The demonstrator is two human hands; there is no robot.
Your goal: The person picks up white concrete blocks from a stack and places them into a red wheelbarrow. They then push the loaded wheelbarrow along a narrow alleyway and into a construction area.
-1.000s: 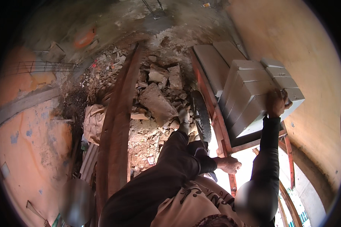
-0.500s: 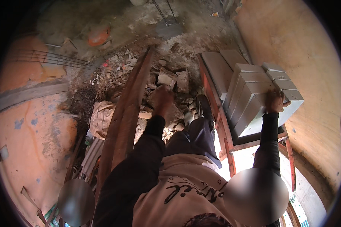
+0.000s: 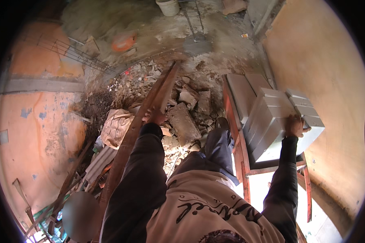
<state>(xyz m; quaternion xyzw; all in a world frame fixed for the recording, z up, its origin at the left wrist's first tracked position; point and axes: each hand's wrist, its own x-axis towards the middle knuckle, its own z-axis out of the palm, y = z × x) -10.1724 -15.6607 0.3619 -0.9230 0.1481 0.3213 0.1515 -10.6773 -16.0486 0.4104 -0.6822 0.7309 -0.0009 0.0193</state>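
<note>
My left hand (image 3: 154, 116) grips the edge of a long reddish-brown beam (image 3: 160, 91) that slopes away from me on the left. The fingers curl over its edge. On the right, my right hand (image 3: 296, 126) lies on a stack of pale grey rectangular blocks (image 3: 267, 121), its fingers bent around the corner of a front block. The blocks stand on a red-brown frame (image 3: 241, 156) with legs. Flatter grey blocks (image 3: 240, 91) lie behind the stack on the same frame. My palms are hidden from view.
Broken masonry rubble (image 3: 184, 121) covers the ground between beam and frame, around my feet. A crumpled sack (image 3: 117, 127) lies left of the beam. Farther off are an orange basin (image 3: 124, 41), a white bucket (image 3: 168, 7) and a rebar cage (image 3: 75, 52). An orange wall (image 3: 316, 60) rises close on the right.
My left hand has moved left from above the rubble onto the beam. The right hand stays at the block stack. The view has tilted, showing more of the far ground.
</note>
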